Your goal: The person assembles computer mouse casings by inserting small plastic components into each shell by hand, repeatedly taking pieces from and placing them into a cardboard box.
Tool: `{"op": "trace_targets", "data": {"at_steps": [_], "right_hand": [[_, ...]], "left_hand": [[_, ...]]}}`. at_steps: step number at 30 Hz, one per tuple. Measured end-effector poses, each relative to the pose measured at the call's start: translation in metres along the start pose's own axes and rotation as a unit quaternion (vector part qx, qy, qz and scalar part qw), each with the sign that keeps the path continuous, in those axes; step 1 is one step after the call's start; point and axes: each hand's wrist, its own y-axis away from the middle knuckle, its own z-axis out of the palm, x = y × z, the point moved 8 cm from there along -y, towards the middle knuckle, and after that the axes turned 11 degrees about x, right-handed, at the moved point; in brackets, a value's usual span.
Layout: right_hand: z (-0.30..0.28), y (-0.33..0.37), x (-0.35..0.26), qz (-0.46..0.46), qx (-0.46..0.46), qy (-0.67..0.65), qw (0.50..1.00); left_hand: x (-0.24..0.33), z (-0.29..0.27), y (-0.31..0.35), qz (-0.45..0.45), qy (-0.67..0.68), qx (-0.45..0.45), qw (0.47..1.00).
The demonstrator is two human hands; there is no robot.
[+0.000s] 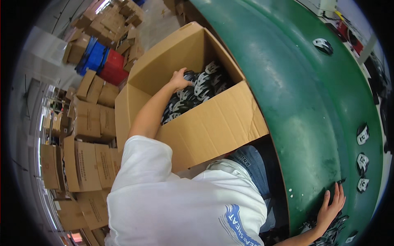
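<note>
Cardboard flap (213,123) before heaped parts (203,87)

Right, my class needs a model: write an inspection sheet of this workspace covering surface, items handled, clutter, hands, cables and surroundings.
Surface: green worktop, lightly marked.
Items handled: black-and-white parts heaped in an open cardboard box; dark pile on the worktop.
Clutter: white specks on the worktop.
Hands: left hand at the parts in the box, grip unclear; right hand open, fingertips near a small black piece.
Cables: apparent cables, upper right, too small to trace.
Surroundings: stacked cartons, blue crate, red crate.
</note>
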Motion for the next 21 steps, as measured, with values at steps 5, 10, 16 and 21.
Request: {"op": "trace_targets", "data": {"at_steps": [5, 10, 16, 21], "right_hand": [[-0.004, -0.015, -0.016, -0.015, 0.019, -0.015, 1.000], [0.001, -0.016, -0.029, -0.003, 0.026, -0.031, 0.999], [-0.010, -0.014, -0.037, -0.009, 0.048, -0.025, 0.999], [-0.027, -0.025, -0.031, 0.003, 0.036, -0.046, 0.998]], "left_hand": [[-0.021, 0.019, -0.005, -0.035, -0.115, 0.011, 0.993], [-0.027, 0.036, -0.024, 0.023, -0.126, 0.030, 0.991], [-0.028, 0.056, -0.028, 0.018, -0.232, -0.045, 0.971], [0.004, 0.015, -0.040, 0.092, -0.088, 0.099, 0.987]]}}
